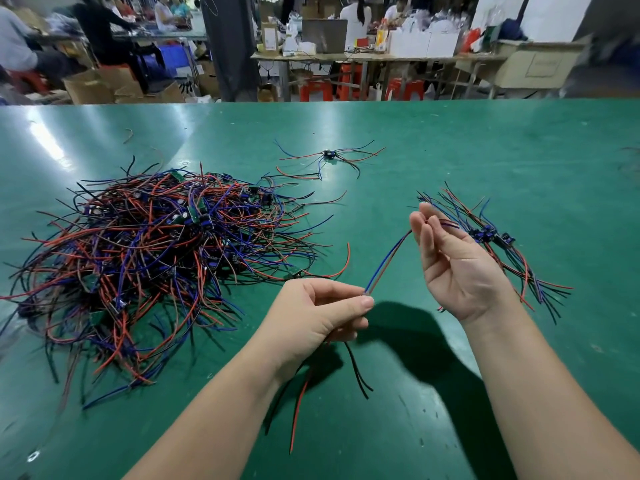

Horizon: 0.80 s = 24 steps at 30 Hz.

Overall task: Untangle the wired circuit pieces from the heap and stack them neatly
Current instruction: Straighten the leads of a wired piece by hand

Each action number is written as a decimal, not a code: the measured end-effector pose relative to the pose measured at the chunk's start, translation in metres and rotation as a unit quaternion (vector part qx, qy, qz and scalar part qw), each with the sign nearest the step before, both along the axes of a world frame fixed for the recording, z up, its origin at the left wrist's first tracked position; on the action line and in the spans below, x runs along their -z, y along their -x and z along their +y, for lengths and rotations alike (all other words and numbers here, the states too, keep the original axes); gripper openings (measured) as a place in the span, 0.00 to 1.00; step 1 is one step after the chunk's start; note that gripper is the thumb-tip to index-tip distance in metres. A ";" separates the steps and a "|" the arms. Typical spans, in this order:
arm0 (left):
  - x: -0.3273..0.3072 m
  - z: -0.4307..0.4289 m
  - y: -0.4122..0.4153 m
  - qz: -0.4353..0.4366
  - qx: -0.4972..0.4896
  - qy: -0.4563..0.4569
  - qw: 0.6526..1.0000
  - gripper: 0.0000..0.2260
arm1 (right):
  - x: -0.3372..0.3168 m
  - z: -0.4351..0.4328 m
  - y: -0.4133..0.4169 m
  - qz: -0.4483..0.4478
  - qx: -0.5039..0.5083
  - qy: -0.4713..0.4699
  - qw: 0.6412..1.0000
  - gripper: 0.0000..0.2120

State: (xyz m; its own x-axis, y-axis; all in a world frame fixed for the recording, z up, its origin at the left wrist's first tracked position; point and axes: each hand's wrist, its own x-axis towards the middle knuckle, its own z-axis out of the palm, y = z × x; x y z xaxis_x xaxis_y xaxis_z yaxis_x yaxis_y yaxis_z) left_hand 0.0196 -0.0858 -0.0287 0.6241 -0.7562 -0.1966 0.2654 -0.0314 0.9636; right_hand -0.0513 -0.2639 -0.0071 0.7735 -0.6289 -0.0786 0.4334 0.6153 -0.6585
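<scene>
Head view over a green table (485, 150). Both forearms enter from the bottom edge, which cuts them off. The left hand (318, 317) is raised above the table, knuckles to the left, its thumb and forefinger closed in a narrow pinch on the held wired piece (387, 263). The other 3 fingers fold under the palm. From the pinch, 1 blue and 1 red wire rise to the right hand (457, 268), and black and red wires hang below the left palm. The right hand stands upright with its palm toward the camera. Its fingers (424, 226) curl loosely round the upper wire ends, which pass behind them and show again on the far side. How firmly they press cannot be told. The board of the held piece is hidden inside the left hand. The tangled heap (156, 244) of red, blue and black wires with small green boards lies to the left of the hands, its lower layers buried and uncountable. The sorted stack (491, 237) lies on the table behind the right hand, which covers part of it. Its boards are bunched at the middle and its wires fan toward both ends. A stray piece (329, 154) lies alone farther back. Beyond the table, seated people, workbenches (346, 55) and red stools (315, 90) are blurred.
</scene>
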 end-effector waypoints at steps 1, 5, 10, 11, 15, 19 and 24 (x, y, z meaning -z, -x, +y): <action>-0.001 0.001 -0.001 0.006 0.003 0.008 1.000 0.03 | -0.001 0.000 0.000 -0.003 0.005 0.008 1.000 0.10; -0.004 0.003 -0.002 -0.002 0.005 0.016 1.000 0.05 | 0.001 -0.002 0.003 0.009 0.012 0.069 0.998 0.09; -0.005 -0.001 0.001 -0.014 0.007 -0.011 1.000 0.14 | 0.004 0.003 0.000 0.003 -0.038 0.084 0.996 0.12; -0.005 -0.002 0.001 -0.023 0.004 -0.015 1.000 0.13 | 0.004 0.004 0.000 0.007 -0.045 0.084 0.995 0.12; 0.003 -0.002 0.001 -0.095 0.014 -0.019 0.995 0.09 | 0.004 0.007 -0.001 0.027 -0.042 0.072 0.996 0.09; 0.010 -0.004 -0.001 -0.198 -0.009 -0.023 0.980 0.07 | 0.006 0.009 -0.007 0.056 0.021 0.010 0.998 0.04; 0.021 -0.004 -0.006 -0.390 -0.072 -0.055 0.916 0.05 | 0.013 0.009 -0.012 0.076 0.015 0.003 0.997 0.10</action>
State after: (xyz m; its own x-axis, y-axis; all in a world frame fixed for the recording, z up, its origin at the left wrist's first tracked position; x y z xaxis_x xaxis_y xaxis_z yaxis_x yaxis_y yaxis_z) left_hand 0.0258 -0.0900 -0.0502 0.6989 -0.6573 0.2822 -0.4941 -0.1584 0.8548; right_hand -0.0396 -0.2554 -0.0196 0.7333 -0.6528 -0.1900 0.3463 0.5991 -0.7219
